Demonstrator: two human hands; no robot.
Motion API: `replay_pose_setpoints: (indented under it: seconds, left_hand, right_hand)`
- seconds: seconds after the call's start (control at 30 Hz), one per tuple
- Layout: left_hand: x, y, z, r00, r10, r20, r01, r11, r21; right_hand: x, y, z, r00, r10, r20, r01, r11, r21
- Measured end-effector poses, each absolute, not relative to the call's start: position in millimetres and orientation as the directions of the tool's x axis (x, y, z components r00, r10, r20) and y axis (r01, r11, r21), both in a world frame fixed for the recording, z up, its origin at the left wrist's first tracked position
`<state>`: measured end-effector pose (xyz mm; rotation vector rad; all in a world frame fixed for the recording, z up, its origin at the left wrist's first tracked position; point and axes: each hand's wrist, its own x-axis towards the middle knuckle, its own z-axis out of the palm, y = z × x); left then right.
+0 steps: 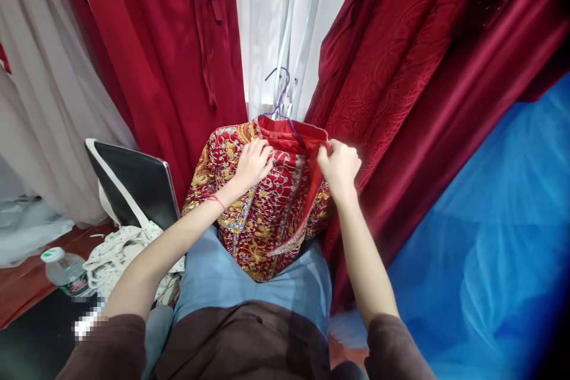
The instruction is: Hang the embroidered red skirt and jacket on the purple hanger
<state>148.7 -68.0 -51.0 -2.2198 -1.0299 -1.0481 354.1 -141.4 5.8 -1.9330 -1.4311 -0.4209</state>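
A red jacket [262, 214] with gold and silver embroidery lies over my lap on a purple wire hanger [279, 98], whose hook sticks up behind the collar. My left hand [253, 163] rests on the jacket's left front near the collar, fingers curled on the cloth. My right hand [339, 165] pinches the open right front edge by the red lining. A thin red string circles my left wrist.
Dark red gowns [418, 89] hang to the left and right, white fabric [285, 24] between them. Blue tulle [503, 231] fills the right side. At left are a dark panel [133, 181], a spotted white bag [120, 252] and a plastic water bottle [66, 273].
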Motion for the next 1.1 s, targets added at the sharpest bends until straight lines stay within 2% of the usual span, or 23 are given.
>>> replay_pose_setpoints:
  seconds: [0.13, 0.23, 0.43, 0.6, 0.73, 0.9, 1.03, 1.1]
  left_hand:
    - [198.7, -54.9, -34.1, 0.537, 0.344, 0.771, 0.694, -0.699, -0.171]
    - [220.2, -38.9, -32.3, 0.599, 0.368, 0.712, 0.676, -0.708, -0.203]
    - [226.3, -23.1, -29.6, 0.605, 0.364, 0.708, 0.685, -0.691, -0.230]
    - [234.7, -24.4, -15.4, 0.487, 0.367, 0.793, 0.707, -0.698, -0.111]
    - [244.8, -29.1, -16.0, 0.364, 0.437, 0.823, 0.737, -0.675, 0.031]
    - [264.0, -33.6, -25.5, 0.298, 0.460, 0.837, 0.751, -0.654, 0.092]
    - [274.1, -26.0, -24.0, 0.095, 0.539, 0.837, 0.764, -0.579, 0.286]
    - [268.1, -20.8, -18.7, 0.070, 0.579, 0.812, 0.764, -0.554, 0.330]
  right_hand:
    - [360.8, -149.1, 12.1, 0.321, 0.711, 0.626, 0.934, -0.127, -0.335]
    - [361.4, -150.5, 9.4, 0.307, 0.711, 0.633, 0.939, -0.117, -0.323]
    - [368.9, -150.0, 18.4, 0.300, 0.697, 0.651, 0.949, -0.152, -0.275]
    - [375.2, -155.0, 32.4, 0.280, 0.705, 0.652, 0.959, -0.170, -0.229]
    - [377.0, -155.4, 34.3, 0.277, 0.696, 0.663, 0.959, -0.156, -0.237]
    - [365.8, -155.3, 31.6, 0.273, 0.705, 0.655, 0.959, -0.143, -0.246]
    - [360.1, -157.9, 29.0, 0.260, 0.705, 0.660, 0.962, -0.131, -0.239]
    - [362.2, -159.3, 27.4, 0.260, 0.704, 0.661, 0.962, -0.131, -0.238]
